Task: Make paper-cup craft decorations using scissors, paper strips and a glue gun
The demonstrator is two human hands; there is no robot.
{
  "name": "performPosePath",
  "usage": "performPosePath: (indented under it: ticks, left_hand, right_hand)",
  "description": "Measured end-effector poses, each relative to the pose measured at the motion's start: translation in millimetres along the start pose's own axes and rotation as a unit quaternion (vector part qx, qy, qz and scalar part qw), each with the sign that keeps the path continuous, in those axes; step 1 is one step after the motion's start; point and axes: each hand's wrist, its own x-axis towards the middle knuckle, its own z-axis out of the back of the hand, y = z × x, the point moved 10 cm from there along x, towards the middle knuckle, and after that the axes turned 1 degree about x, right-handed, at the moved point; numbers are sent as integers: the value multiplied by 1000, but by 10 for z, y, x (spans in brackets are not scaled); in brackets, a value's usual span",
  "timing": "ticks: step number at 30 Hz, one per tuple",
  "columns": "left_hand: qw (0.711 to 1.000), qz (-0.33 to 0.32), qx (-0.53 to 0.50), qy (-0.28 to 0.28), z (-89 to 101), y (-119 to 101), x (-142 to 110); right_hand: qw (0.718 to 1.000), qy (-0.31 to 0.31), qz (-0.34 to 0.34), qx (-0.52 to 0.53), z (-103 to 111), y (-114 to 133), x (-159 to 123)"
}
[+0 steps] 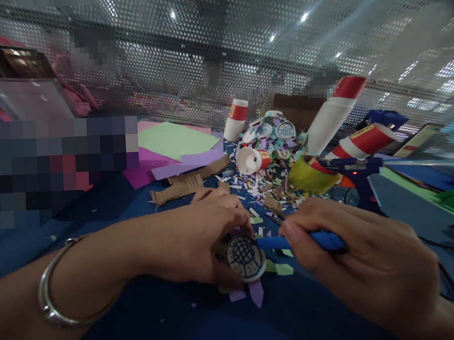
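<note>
Between the two hands, above the blue cloth (150, 313), a round patterned piece (246, 259) faces up, pinched by the curled left hand (214, 230). The right hand (359, 264) grips a blue marker (309, 240), tip at its rim. Beyond lie paper scraps (250, 189), paper cups (236, 120) and a glue gun (357, 174).

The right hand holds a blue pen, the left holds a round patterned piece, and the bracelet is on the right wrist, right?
No, the head view shows the bracelet on the left wrist. The right hand does hold a blue pen, and the left hand a round patterned piece.
</note>
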Motion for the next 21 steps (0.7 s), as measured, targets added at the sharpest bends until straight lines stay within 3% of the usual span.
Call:
performPosePath:
  ticks: [3,8,21]
  left_hand:
    - [1000,1,-1,-14,18,11,1]
    - [1000,5,-9,16,1,-4,16]
    - [1000,3,-7,26,-2,-5,10]
  right_hand:
    - [1000,3,4,-10,4,6,3]
    - [1000,9,3,-7,-13,3,29]
    - [1000,3,10,-8,9,35,4]
